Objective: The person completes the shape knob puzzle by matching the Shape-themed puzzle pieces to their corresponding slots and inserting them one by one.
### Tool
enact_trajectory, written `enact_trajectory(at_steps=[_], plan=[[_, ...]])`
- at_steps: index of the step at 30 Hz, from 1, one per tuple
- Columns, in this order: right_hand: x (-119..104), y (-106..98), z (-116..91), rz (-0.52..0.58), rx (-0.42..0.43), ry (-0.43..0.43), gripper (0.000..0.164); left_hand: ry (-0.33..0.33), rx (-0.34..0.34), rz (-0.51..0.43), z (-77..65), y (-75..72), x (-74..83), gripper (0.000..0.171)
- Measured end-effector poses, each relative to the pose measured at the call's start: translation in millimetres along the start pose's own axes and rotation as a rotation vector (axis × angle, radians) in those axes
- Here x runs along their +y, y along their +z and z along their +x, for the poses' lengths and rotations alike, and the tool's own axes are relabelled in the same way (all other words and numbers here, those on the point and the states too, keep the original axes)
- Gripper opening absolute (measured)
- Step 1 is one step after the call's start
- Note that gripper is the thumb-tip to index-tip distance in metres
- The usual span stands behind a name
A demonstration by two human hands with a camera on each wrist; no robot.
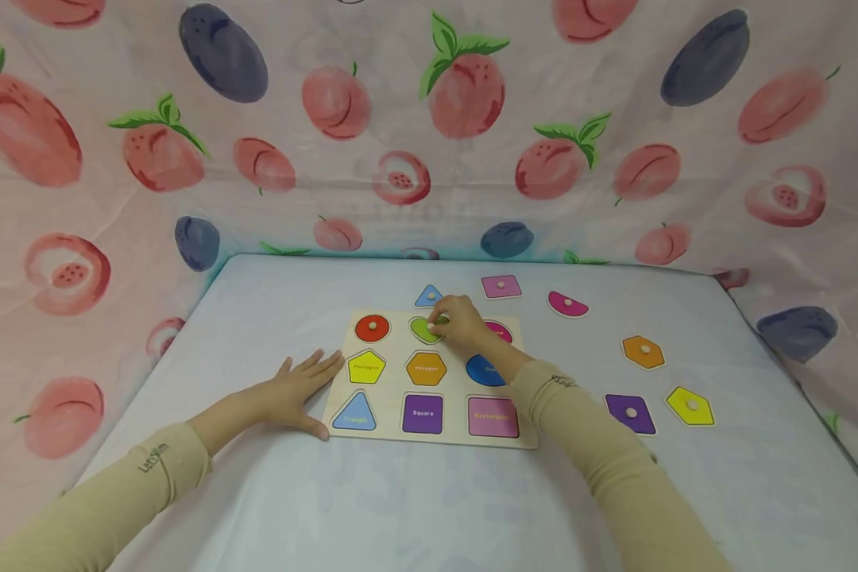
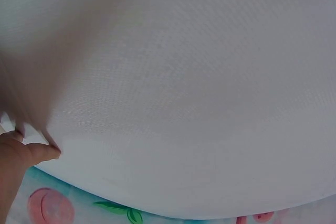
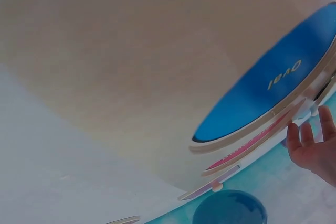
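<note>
A wooden shape puzzle board [image 1: 389, 397] lies on the white table, with labelled recesses for a pentagon, hexagon, oval, triangle, square and rectangle. In its top left recess sits a red circle piece [image 1: 382, 332] with a knob. My right hand [image 1: 465, 324] pinches the knob of a green puzzle piece [image 1: 420, 332] at the top middle recess; the hand covers part of that piece. Fingers spread, my left hand [image 1: 293, 395] rests at the board's left edge. The right wrist view shows the blue oval recess [image 3: 273, 80] close up beside the right hand's fingers.
Behind the board lie a blue triangle piece [image 1: 425, 300] and a pink rectangle piece [image 1: 509, 291]. Towards the right are a magenta semicircle piece [image 1: 575, 309], an orange hexagon piece [image 1: 635, 354], a purple square piece [image 1: 643, 424] and a yellow pentagon piece [image 1: 682, 395]. A fruit-print cloth [image 1: 372, 206] hangs behind.
</note>
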State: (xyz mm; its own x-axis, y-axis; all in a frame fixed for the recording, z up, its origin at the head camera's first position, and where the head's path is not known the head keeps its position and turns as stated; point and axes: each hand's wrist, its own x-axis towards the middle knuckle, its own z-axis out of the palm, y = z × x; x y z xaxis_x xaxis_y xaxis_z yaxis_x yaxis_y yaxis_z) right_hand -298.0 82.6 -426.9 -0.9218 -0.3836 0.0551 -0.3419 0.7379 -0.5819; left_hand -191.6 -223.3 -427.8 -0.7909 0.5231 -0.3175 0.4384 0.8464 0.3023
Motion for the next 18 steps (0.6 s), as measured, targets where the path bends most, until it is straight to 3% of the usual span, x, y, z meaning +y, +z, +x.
enact_trajectory(at_steps=[11,18], plan=[[-1.3,2.2,-0.4,-0.027,0.019,-0.003,0.012,0.008,0.005,0.006,0.8,0.3,1.8,0.121],[-5.8,3.2,-3.3,-0.099,0.049,0.023,0.012,-0.003,-0.001,0.01,2.1,0.3,1.6,0.122]])
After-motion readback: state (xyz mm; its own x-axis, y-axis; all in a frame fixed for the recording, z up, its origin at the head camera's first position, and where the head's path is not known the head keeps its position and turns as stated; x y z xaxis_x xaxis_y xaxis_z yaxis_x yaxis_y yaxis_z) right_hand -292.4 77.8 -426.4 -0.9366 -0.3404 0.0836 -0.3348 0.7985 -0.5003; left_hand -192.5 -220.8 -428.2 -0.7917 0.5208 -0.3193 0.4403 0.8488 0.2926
